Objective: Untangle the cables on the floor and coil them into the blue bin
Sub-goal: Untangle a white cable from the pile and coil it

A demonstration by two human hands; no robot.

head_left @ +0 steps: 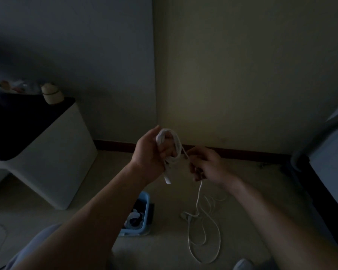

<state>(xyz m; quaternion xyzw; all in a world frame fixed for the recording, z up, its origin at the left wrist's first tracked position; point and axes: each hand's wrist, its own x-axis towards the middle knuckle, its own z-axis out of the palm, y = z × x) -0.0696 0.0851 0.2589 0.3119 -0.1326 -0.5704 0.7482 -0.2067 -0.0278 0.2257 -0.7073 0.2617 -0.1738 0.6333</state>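
Observation:
A white cable is wound in several loops [174, 143] around the fingers of my left hand [150, 152], which grips the coil in front of me; a short end with a plug [167, 177] hangs below that hand. My right hand [205, 164] pinches the same cable just right of the coil. From there the strand drops to the floor and lies in loose loops [203, 234] with a plug block [187, 214]. The blue bin [144, 199] stands on the floor below my left forearm, with coiled cables inside.
A white cabinet [53, 164] with a dark top and small items stands at the left. A dark-framed piece of furniture [320, 172] lines the right side. Another thin cable [0, 230] curves on the floor at far left. The room is dim.

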